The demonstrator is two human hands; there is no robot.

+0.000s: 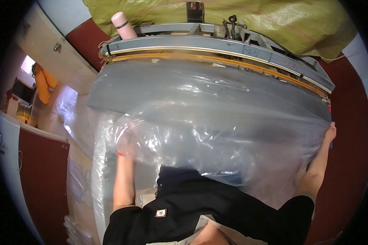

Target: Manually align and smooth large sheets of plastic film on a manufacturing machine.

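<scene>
A wide clear plastic sheet [184, 118] spreads over a grey flat surface in front of me, wrinkled and shiny. At its right edge, my right hand [331, 131] is closed on the plastic, arm stretched out. My left hand [129, 139] is on the left side, seen through a fold of the film. Its fingers are blurred there, so their pose does not show. A red band [120, 154] circles that wrist. Toward my body the film bunches up loosely.
Beyond the sheet runs a metal machine frame [216, 43] with an orange strip [233, 61] along it. A pink bottle [124, 26] leans on its left end. Green tarp [274, 20] hangs behind. At left are a door [53, 45], more plastic film [79, 179] and a person in orange [45, 83].
</scene>
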